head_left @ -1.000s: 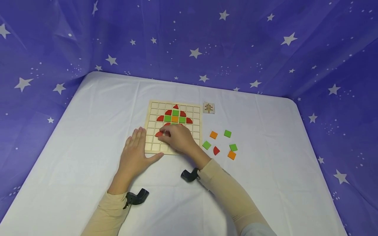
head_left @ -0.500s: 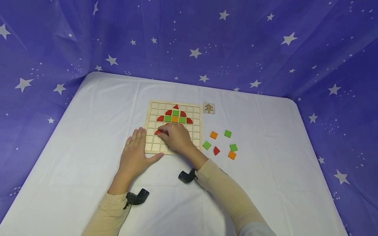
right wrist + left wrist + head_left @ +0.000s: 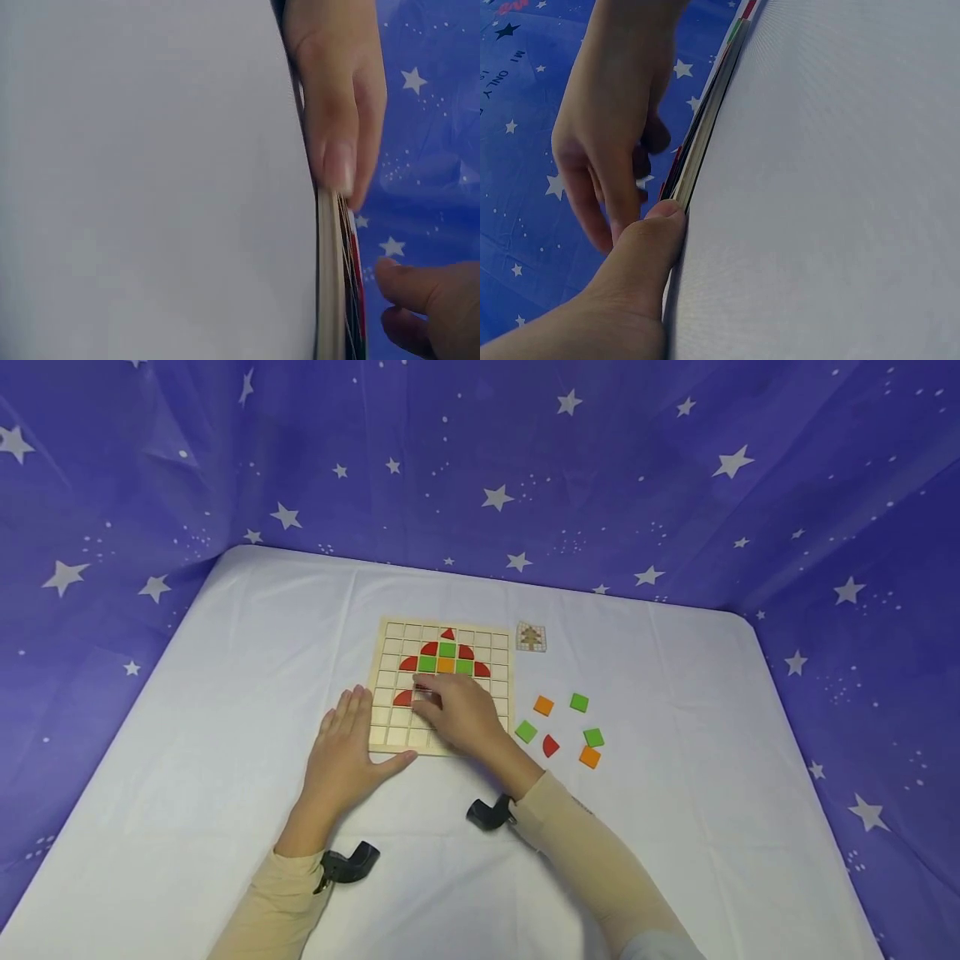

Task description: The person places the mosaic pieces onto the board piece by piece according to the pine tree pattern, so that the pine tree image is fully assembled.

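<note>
My left hand (image 3: 342, 758) lies with straight fingers along the left side of a wooden grid board (image 3: 387, 677), its thumb at the near edge. In the left wrist view that thumb touches the board's edge (image 3: 705, 135). Over the board's middle hangs my right hand (image 3: 467, 714), thumb and fingers bent and parted, with no piece visible between them. A red quarter-circle tile (image 3: 402, 698) lies in a cell just left of its fingertips. Farther up the board, red tiles flank green tiles (image 3: 447, 650) and an orange tile (image 3: 446, 666). My right hand hides the cells beneath it.
Right of the board, loose on the white cloth, lie green tiles (image 3: 579, 702), orange tiles (image 3: 543, 705) and a red quarter-circle tile (image 3: 551, 746). A small card (image 3: 532, 637) with a printed tree pattern lies by the board's far right corner.
My right hand adjusted the red quarter-circle tile slightly away from me, then let go and moved a little to the right. The left hand stays in place.
</note>
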Demonstrator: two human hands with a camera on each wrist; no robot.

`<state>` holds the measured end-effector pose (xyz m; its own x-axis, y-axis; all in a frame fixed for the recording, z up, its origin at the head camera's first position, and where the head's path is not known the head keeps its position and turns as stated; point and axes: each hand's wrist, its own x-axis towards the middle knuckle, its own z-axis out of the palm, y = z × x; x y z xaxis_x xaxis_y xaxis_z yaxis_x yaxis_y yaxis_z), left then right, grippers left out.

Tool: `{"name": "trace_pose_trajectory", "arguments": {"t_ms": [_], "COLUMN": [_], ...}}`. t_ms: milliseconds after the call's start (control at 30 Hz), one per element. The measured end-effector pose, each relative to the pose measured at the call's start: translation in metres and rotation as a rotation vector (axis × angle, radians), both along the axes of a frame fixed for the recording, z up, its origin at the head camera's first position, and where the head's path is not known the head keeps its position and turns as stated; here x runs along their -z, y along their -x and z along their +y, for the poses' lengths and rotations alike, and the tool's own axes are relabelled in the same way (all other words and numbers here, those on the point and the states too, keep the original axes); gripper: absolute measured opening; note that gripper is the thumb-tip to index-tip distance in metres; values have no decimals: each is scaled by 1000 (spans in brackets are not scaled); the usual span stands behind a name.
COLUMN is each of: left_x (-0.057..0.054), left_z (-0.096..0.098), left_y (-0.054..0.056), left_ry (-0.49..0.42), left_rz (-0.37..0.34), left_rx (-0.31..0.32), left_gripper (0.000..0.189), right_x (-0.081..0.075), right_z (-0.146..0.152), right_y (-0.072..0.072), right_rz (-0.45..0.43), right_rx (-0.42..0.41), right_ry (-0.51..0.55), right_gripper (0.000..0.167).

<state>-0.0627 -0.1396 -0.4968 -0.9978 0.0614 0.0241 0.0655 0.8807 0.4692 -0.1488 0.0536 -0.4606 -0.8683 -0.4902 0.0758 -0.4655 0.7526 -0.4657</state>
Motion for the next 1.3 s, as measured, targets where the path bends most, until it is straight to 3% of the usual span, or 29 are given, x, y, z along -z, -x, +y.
{"name": "trace_pose_trajectory", "arguments": {"t_ms": [167,467,700,1000,1233,1300], "left_x": [-1,0,0,0,0,0], "left_z": [1,1,1,2,0,0], "left_y": [1,3,2,1,2,1], "left_ry": [-2,2,-3,-3,-13,-8], "left_rz": [-9,2,-17,-25,-27,-27], "left_rx": [0,-6,-6,-3,0,-1], "left_gripper": [121,121,122,121,122,122], "right_x": [-4,-2,8,13,13,14], "right_z": [39,130,184,203,207,209], "right_y": [0,-3,-12,-11,-6,-6], "right_rz": [34,18,18,-39,-84,-95], "right_rx": [78,273,340,326,437,447], "right_ry": [29,-29,-32,-22,-54,-61], "right_gripper": [40,50,48,48,68,67]}}
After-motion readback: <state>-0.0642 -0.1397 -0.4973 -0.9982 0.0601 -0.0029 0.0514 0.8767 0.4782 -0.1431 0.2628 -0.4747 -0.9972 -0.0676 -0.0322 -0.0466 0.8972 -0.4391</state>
